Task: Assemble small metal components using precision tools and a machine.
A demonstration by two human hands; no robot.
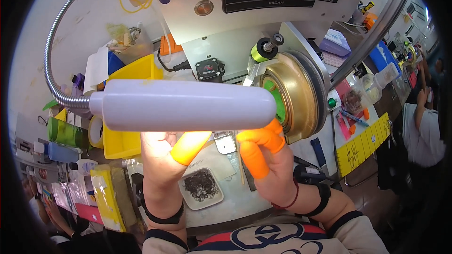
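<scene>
A pale tubular lamp (188, 106) on a bendy metal neck crosses the middle of the view and hides much of what lies under it. Below it is my left hand (162, 153), with an orange finger cot on the thumb; its fingertips are behind the lamp. My right hand (270, 162) wears orange finger cots on thumb and forefinger, their tips close together; anything between them is too small to make out. Just beyond it stands a machine's brass-coloured round head (299, 99) with a green centre. A white dish (200, 190) of dark, thin strands lies between my forearms.
A yellow bin (120, 146) stands on the left, near a green bottle-like container (63, 131). The machine's panel (268, 7) rises in front. At right are a yellow ruled strip (362, 143), a dark-blue-handled tool (318, 153) and a seated person (421, 131).
</scene>
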